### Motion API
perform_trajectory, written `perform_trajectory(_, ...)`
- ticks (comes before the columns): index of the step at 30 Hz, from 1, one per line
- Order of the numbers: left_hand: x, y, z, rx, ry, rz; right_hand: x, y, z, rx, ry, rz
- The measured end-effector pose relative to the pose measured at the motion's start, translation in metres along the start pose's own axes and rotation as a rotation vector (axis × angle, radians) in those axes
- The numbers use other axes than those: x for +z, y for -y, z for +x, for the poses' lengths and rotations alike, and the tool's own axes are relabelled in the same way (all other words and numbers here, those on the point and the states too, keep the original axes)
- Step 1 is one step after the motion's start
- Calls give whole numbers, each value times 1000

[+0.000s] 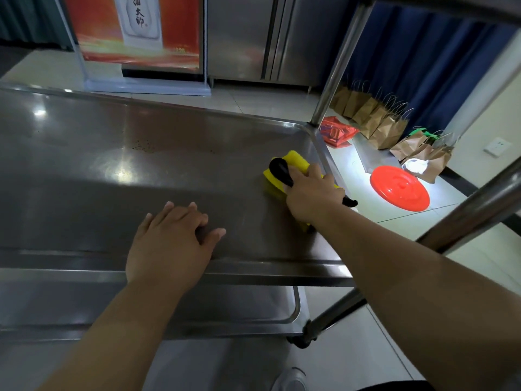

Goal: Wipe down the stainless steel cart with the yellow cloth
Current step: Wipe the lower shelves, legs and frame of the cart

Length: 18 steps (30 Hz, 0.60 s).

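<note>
Both forearms were bare up to the lower edge of the frame, with no sleeves, watch or rings showing. The left hand and the right hand wore no gloves. A pale grey shoe showed at bottom centre, dark clothing beside it.

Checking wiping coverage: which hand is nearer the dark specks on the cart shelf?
Left. The left hand rests flat, below the specks; the right hand is far rightward, gripping the yellow cloth.
</note>
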State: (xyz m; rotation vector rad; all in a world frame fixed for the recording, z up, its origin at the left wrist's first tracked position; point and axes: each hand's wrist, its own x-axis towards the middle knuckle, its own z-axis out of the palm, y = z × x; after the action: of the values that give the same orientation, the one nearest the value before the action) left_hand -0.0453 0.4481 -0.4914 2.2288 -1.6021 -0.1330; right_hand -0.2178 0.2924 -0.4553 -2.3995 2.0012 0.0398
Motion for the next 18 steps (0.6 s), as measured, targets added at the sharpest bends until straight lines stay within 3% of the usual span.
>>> perform_trajectory(5,-1,-2,0,8,19,17,-6,-16,-5,159,1,-26)
perform_trajectory(14,-5,-7,-4,11,82,65,1,-19,-48,-24,3,-83)
perform_trajectory(18,-7,-9,-11,28,77,144,-2,-34,-59,12,-35,-195)
